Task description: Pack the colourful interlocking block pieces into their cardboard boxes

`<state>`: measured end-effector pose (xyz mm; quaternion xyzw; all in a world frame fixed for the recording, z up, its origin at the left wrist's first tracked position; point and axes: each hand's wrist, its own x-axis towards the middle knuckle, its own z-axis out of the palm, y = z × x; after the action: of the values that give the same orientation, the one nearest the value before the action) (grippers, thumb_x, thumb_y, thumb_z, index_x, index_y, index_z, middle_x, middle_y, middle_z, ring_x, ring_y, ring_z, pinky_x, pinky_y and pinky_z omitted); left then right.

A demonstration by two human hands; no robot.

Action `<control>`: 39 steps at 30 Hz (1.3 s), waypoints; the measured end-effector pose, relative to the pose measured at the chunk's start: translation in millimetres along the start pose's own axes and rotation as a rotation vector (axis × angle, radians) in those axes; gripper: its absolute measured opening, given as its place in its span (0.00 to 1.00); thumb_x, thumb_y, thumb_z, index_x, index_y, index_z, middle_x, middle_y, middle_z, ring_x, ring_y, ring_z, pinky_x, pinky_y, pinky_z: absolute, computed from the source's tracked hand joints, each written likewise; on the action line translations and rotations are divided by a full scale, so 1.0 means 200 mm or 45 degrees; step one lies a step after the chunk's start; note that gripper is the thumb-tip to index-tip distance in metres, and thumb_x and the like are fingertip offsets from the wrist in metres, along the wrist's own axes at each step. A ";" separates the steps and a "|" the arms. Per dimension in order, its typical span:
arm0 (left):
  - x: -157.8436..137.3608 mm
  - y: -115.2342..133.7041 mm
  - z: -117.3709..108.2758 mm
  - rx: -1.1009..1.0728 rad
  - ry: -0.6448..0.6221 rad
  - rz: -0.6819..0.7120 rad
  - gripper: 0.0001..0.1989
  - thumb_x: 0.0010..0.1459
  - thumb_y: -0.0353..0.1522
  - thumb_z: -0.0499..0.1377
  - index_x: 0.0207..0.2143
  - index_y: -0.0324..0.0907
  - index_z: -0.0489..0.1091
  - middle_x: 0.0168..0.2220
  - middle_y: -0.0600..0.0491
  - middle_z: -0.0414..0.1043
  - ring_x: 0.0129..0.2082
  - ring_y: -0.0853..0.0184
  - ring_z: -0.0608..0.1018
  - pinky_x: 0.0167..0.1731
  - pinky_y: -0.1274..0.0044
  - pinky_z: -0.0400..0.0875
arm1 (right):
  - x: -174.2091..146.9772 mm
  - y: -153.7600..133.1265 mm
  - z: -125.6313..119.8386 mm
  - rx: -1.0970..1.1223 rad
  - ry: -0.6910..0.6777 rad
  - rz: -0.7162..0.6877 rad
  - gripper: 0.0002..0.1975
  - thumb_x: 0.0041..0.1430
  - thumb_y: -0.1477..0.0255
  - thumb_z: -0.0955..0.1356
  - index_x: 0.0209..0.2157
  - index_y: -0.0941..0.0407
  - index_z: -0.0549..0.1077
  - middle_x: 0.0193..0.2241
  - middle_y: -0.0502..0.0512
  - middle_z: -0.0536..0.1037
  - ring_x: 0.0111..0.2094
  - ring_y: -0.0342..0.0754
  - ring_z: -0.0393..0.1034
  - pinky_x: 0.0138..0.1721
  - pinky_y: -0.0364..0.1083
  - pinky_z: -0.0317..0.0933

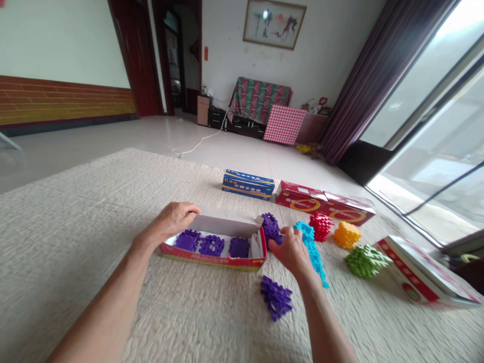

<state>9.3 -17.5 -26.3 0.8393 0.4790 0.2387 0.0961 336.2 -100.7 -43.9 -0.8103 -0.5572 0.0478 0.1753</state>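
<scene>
"Texture nearest the person?"

"Crinkled, quilted beige mat (pixel 181 322), with a toothed, roughly triangular purple stack (pixel 277 298) on it."

"And the hands?"

"Beyond that stack: the left hand (pixel 176 219) has thumb and fingers closed on the pale flap (pixel 230 216) of a long cardboard carton (pixel 215 261), where flat, notched purple pieces (pixel 212 246) lie. The right hand (pixel 293 247), half-curled, touches a purple plastic pile (pixel 269 222) just beside the carton; whether it grips, one cannot tell."

"Farther?"

"Knobbly yellow stack (pixel 347 235), spiky red stack (pixel 321 227), then a glossy blue oblong box (pixel 247 185)."
</scene>
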 end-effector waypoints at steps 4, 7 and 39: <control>0.00 0.01 -0.01 -0.041 0.033 -0.068 0.17 0.57 0.28 0.49 0.40 0.44 0.77 0.40 0.54 0.81 0.40 0.66 0.80 0.42 0.77 0.70 | 0.00 -0.01 -0.12 0.150 0.084 -0.046 0.25 0.51 0.62 0.68 0.49 0.61 0.70 0.45 0.66 0.68 0.43 0.56 0.70 0.46 0.53 0.63; 0.00 0.02 -0.03 -0.104 0.054 -0.114 0.18 0.57 0.27 0.48 0.41 0.43 0.76 0.40 0.53 0.81 0.40 0.68 0.80 0.43 0.77 0.71 | -0.01 -0.09 -0.19 0.389 0.112 -0.231 0.24 0.51 0.58 0.67 0.45 0.59 0.73 0.43 0.65 0.69 0.40 0.54 0.70 0.41 0.53 0.65; 0.00 -0.03 -0.03 -0.521 0.118 -0.251 0.18 0.59 0.28 0.49 0.47 0.40 0.73 0.40 0.50 0.80 0.41 0.68 0.80 0.44 0.76 0.72 | -0.17 -0.72 0.02 0.487 -0.062 -0.778 0.07 0.55 0.71 0.65 0.33 0.57 0.75 0.30 0.54 0.78 0.29 0.45 0.71 0.34 0.44 0.62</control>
<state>1.6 -13.6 -24.1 0.7396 0.5041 0.3586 0.2650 195.1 -85.3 -3.5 -0.5576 -0.7586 0.1160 0.3165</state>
